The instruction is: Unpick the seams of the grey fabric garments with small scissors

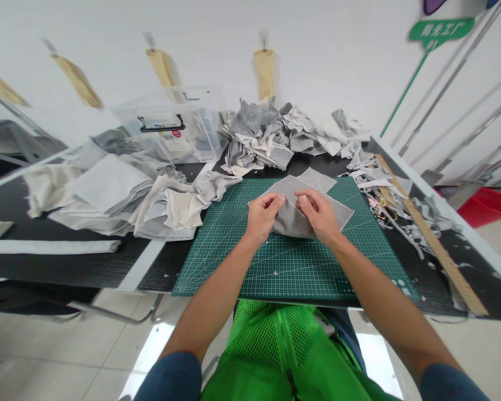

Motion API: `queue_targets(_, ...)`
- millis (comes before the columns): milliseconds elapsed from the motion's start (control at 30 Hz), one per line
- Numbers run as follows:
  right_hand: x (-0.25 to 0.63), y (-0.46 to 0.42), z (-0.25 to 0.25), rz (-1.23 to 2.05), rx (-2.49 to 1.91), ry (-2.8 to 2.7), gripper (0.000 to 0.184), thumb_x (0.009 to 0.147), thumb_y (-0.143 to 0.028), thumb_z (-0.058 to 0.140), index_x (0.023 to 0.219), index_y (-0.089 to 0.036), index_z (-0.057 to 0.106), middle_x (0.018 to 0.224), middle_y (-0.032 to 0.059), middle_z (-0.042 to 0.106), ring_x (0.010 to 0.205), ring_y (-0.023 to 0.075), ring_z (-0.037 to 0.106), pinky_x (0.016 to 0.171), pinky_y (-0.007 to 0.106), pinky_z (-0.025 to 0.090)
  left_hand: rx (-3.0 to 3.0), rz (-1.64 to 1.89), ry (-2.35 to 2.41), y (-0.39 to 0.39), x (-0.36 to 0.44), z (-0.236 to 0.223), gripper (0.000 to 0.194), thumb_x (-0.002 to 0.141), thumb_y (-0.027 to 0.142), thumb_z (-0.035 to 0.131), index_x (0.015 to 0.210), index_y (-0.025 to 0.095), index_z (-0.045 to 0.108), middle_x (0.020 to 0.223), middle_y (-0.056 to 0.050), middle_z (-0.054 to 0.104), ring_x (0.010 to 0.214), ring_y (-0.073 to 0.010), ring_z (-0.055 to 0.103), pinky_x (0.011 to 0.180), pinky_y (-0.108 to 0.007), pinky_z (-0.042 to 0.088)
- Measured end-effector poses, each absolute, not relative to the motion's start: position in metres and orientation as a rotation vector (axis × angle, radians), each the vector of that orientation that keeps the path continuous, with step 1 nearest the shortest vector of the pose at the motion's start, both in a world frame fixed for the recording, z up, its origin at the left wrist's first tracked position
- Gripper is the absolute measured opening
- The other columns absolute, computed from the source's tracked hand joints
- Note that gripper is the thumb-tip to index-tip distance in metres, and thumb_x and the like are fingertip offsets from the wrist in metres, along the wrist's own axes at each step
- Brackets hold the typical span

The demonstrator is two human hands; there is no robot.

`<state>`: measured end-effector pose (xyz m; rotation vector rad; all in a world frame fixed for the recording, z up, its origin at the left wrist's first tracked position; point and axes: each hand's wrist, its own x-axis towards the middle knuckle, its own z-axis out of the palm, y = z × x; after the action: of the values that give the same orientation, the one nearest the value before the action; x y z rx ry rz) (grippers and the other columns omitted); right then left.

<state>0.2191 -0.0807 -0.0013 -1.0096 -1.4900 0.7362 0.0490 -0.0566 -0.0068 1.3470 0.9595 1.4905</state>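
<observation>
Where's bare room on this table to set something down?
Nearly bare: the green mat between the held cloth and near edge; the black table between the white roll and front edge. Crowded with cloth scraps: the back, and around the ruler.

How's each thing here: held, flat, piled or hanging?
Left hand: pinching gray cloth
Right hand: fingers curled at gray cloth
Gray cloth: held
Green mat: flat
Clear box: upright, lid unclear
Back fabric pile: heaped, messy
Wooden ruler: lying down
Yellow cloths: hanging

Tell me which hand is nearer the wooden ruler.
Right. The right hand is left of the wooden ruler; the left hand is farther left, beyond the right one.
</observation>
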Motion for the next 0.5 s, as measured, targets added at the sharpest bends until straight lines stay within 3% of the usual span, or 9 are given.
queue_targets(267, 0.242, -0.076, 0.005, 0.808, -1.138, -1.933, 0.039, 0.082, -0.056, 0.072, 0.092, -0.017, 0.073, 0.072, -0.0009, 0.067, 0.064, 0.0134, 0.055, 0.059, 0.026, 0.043, 1.375, 1.745, 1.086, -0.034, 0.005, 0.003, 0.009, 0.075, 0.025, 0.067, 0.074, 0.019, 0.073, 0.067, 0.002, 0.065, 0.061, -0.0125, 0.053, 0.060, -0.025, 0.040)
queue_targets(400, 0.251, -0.072, 0.006, 0.783, -1.187, -2.065, 0.038, 0.090, -0.052, 0.061, 0.076, -0.018, 0.072, 0.064, -0.0022, 0.063, 0.060, 0.0126, 0.053, 0.057, 0.025, 0.039, 1.664, 1.708, 1.278, -0.023, -0.016, 0.002, 0.014, 0.072, 0.016, 0.057, 0.067, 0.020, 0.069, 0.069, 0.000, 0.066, 0.067, -0.0156, 0.057, 0.066, -0.028, 0.043)
queue_targets(500, 0.261, -0.060, 0.000, 0.589, -1.424, -1.986, 0.038, 0.094, -0.044, 0.055, 0.074, -0.019, 0.074, 0.067, 0.0014, 0.067, 0.064, 0.0157, 0.059, 0.063, 0.027, 0.043, 1.997, 1.452, 1.464, -0.016, -0.022, -0.005, 0.021, 0.071, 0.009, 0.051, 0.058, 0.021, 0.063, 0.071, -0.003, 0.067, 0.077, -0.0191, 0.061, 0.076, -0.032, 0.045)
